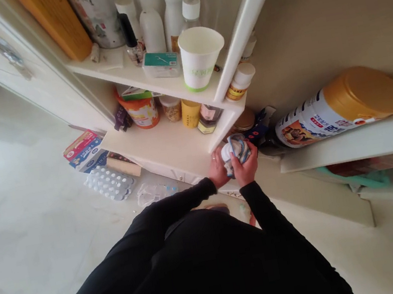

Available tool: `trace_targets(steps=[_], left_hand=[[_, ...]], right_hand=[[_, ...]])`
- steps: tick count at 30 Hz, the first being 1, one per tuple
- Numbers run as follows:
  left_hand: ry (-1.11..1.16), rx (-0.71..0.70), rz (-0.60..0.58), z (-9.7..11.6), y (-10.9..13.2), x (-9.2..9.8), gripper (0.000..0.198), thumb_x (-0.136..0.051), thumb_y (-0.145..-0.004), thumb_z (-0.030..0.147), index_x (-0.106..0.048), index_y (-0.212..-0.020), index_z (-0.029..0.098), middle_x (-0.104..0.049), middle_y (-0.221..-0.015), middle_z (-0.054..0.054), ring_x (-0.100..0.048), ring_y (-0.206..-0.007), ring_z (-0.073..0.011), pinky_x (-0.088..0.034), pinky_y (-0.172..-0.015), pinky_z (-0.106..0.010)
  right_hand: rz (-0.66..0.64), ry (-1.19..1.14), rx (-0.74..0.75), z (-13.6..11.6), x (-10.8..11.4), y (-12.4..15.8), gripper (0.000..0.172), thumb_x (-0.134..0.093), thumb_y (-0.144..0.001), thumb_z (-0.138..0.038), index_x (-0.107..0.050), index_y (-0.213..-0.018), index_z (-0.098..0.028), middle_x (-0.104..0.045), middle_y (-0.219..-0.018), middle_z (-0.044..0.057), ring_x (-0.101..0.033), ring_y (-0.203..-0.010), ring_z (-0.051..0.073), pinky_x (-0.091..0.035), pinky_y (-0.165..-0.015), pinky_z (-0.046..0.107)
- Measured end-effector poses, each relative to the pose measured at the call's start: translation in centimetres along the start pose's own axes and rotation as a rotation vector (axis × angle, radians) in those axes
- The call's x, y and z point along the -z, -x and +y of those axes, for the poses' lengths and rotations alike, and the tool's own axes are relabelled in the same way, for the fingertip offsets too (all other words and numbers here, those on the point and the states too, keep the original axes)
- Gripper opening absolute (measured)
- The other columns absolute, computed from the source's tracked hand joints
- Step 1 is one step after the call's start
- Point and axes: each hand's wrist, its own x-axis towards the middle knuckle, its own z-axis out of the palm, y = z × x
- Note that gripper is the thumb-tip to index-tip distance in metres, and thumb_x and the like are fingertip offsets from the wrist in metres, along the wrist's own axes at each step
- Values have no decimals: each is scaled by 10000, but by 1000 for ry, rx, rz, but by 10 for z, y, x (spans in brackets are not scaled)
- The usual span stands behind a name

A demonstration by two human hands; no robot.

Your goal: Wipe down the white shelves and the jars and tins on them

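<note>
Both of my hands are together in front of the lower shelf. My left hand [217,170] is closed around a small bottle with a white round top [226,152]; its body is mostly hidden. Against that bottle, my right hand [246,167] presses a crumpled greyish cloth with blue edges [239,145], fingers closed on it. Just behind the hands are a dark packet [258,133] and a brown-lidded jar [244,121].
A white shelf unit [165,145] stands ahead, holding a paper cup [201,57], several bottles and an orange tub [140,112]. On the right lies a large gold-capped canister [341,106]. Blister packs [109,182] and small boxes [85,149] are on the floor at left.
</note>
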Motion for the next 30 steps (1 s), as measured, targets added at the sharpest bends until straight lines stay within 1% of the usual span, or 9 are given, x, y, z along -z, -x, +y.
trace_targets(steps=[5,9,12,15,18,20,23,27,30], left_hand=[[-49,-69,-187,1,-21,32,888,-984,-674,365,-593,-1452,192,-640,-1359,-175,-664,-1313,-372,-579,-1172,-543],[-39,-43,-191,3,-27,36,837,-1028,-619,368,-662,-1347,176,-660,-1311,-160,-707,-1224,-354,-613,-1116,-518],[64,-23,-142,8,-21,25,801,-976,-685,322,-618,-1384,161,-684,-1368,-177,-706,-1269,-350,-604,-1126,-499],[137,37,-166,11,-14,17,760,-902,-749,287,-571,-1421,162,-738,-1308,-156,-741,-1189,-328,-629,-1051,-474],[136,43,-160,13,-8,14,721,-853,-802,340,-550,-1436,182,-735,-1325,-156,-731,-1214,-341,-615,-1065,-493],[105,26,-130,14,-4,11,725,-827,-826,389,-532,-1456,186,-708,-1368,-169,-705,-1257,-359,-585,-1118,-532],[-10,28,-80,17,3,5,769,-828,-819,413,-521,-1483,175,-648,-1425,-199,-637,-1329,-399,-515,-1202,-595],[-97,23,-111,19,9,5,934,-865,-776,359,-454,-1597,189,-545,-1516,-217,-558,-1421,-436,-480,-1245,-623],[-24,-69,-172,13,3,14,940,-887,-754,293,-471,-1588,167,-542,-1511,-231,-545,-1470,-421,-472,-1280,-588]], right_hand=[[-474,-122,124,13,44,-52,626,-805,-807,-586,-617,-1285,-229,-703,-1315,121,-686,-1222,295,-525,-1176,478],[-637,-119,180,18,59,-71,574,-825,-815,-529,-655,-1280,-238,-717,-1340,105,-682,-1241,285,-519,-1178,450],[-583,-144,174,23,52,-60,569,-786,-847,-547,-641,-1296,-229,-704,-1354,115,-677,-1259,291,-511,-1198,469],[-347,-100,170,26,37,-30,616,-669,-931,-590,-568,-1401,-206,-638,-1425,165,-623,-1375,328,-464,-1255,547],[-87,27,170,22,18,12,724,-542,-1005,-592,-422,-1556,-139,-492,-1557,273,-484,-1533,393,-361,-1311,646],[-8,103,163,17,8,38,785,-490,-1030,-575,-317,-1626,-94,-365,-1637,332,-347,-1625,430,-281,-1335,696],[2,154,151,15,2,60,789,-446,-1048,-546,-244,-1667,-99,-264,-1692,350,-221,-1683,446,-232,-1333,744],[-2,87,199,30,19,44,717,-469,-1048,-535,-348,-1625,-127,-399,-1641,317,-386,-1621,418,-324,-1315,700],[-130,-14,206,45,45,12,687,-516,-1035,-529,-428,-1592,-136,-493,-1616,279,-511,-1546,383,-385,-1303,644]])
